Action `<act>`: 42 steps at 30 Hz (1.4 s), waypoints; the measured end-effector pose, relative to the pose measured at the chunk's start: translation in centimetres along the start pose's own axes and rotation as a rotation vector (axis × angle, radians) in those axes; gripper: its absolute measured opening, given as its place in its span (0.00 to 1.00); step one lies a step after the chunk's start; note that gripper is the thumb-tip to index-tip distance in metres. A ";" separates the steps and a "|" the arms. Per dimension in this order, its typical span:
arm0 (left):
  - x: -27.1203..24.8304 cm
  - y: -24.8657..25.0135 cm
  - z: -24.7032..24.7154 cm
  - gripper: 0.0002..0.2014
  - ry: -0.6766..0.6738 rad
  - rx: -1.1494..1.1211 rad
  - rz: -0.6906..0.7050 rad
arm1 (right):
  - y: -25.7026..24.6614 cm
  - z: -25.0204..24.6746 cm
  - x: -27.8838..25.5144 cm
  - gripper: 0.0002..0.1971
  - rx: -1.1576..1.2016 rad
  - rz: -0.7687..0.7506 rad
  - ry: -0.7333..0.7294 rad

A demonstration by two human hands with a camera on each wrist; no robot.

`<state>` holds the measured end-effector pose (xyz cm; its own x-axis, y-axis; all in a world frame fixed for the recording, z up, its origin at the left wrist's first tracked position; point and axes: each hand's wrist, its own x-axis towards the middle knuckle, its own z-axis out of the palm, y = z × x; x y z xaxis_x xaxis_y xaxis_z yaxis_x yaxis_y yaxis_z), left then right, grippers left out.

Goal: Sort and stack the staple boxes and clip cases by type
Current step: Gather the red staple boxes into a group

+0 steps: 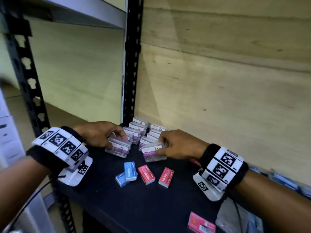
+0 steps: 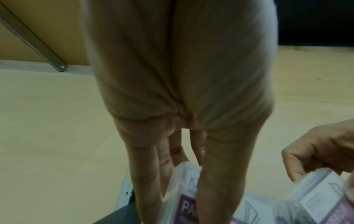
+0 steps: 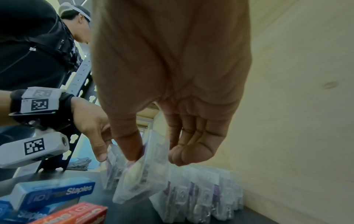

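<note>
On the black shelf (image 1: 151, 199) my left hand (image 1: 109, 138) grips a clear paper clip case (image 1: 118, 148) by its sides, fingers (image 2: 145, 181) and thumb around it. My right hand (image 1: 165, 147) pinches a second clear clip case (image 1: 152, 153), thumb (image 3: 130, 145) on one face and curled fingers on the other; this case (image 3: 141, 169) tilts beside a row of more clip cases (image 3: 201, 194). More clip cases (image 1: 143, 130) stand at the back corner. Two blue staple boxes (image 1: 127, 173) and two red staple boxes (image 1: 155, 174) lie in front.
A black slotted upright (image 1: 132, 64) and a plywood wall (image 1: 218, 81) close the shelf's back and right. A pink box (image 1: 201, 223) lies at the front edge next to a crumpled plastic bag (image 1: 235, 221). More blue boxes (image 1: 282, 180) line the right wall.
</note>
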<state>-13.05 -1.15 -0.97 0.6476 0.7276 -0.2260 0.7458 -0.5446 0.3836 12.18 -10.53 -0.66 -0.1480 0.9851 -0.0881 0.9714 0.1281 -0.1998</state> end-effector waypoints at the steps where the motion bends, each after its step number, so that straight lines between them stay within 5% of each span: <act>1: 0.1 -0.3 0.2 0.22 -0.013 -0.006 -0.015 | -0.4 0.2 0.2 0.18 -0.023 0.009 -0.010; 12: 0.9 -1.8 1.0 0.20 0.107 0.017 0.007 | -2.6 1.3 1.7 0.19 -0.161 0.030 -0.004; 18: 0.4 -1.4 0.9 0.23 0.261 0.122 -0.014 | -2.6 1.8 1.8 0.19 -0.200 0.038 -0.006; 22: -1.2 0.8 0.5 0.15 0.387 0.132 0.092 | -2.5 1.4 1.4 0.21 -0.196 0.030 0.008; 25: -2.5 3.0 1.1 0.14 0.229 0.042 0.130 | -2.1 0.9 0.8 0.22 -0.166 0.036 0.059; 29: -2.9 4.4 3.1 0.31 -0.019 0.071 0.021 | -1.5 0.9 -0.7 0.19 -0.140 -0.033 0.009; 32: -2.7 5.0 4.5 0.38 -0.057 0.157 -0.019 | -1.6 1.2 -1.5 0.22 -0.158 -0.104 -0.125; 42: -3.5 5.0 4.9 0.33 -0.096 0.258 -0.055 | -3.1 2.7 -0.9 0.41 -0.220 -0.201 -0.309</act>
<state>-10.79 -8.44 -2.65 0.6075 0.7230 -0.3288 0.7875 -0.6024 0.1304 8.82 -12.11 -2.56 -0.3545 0.8614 -0.3638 0.9291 0.3685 -0.0328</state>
